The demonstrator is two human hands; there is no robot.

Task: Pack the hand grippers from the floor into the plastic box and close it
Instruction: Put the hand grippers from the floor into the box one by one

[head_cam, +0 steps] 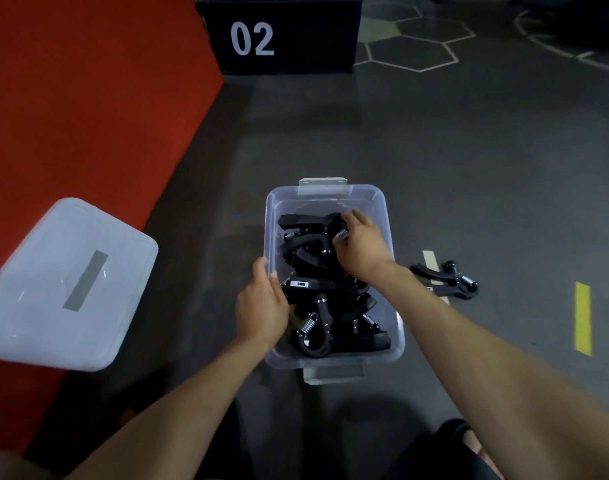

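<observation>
Reaching into the plastic box (382, 216), the right hand (360, 245) is curling its fingers around the spring end of a black hand gripper (310, 223) lying at the far end of the box, apparently settling it among the others. The left hand (261, 306) is resting on the box's left rim, thumb over the edge and fingers curled round the wall, seemingly steadying it. Inside the box a heap of hand grippers (325, 317) is piling up, handles and coil springs crossing each other in a tangle that is reaching close to the rim. One more hand gripper (445, 278) is lying on the floor (469, 150) just right of the box, so the packing is looking nearly but not quite done. The lid (64, 282) is sitting well left of the box, propped on a red platform (81, 98). These grippers are likely stiff and moderately heavy for their size, with padded handles offering the surest hold; the springs are probably snagging on one another, so lifting by a handle rather than the coil seems wiser. The heap may need flattening before the lid is going to seat. Beyond the box, a black block marked 02 (282, 36) is standing.
</observation>
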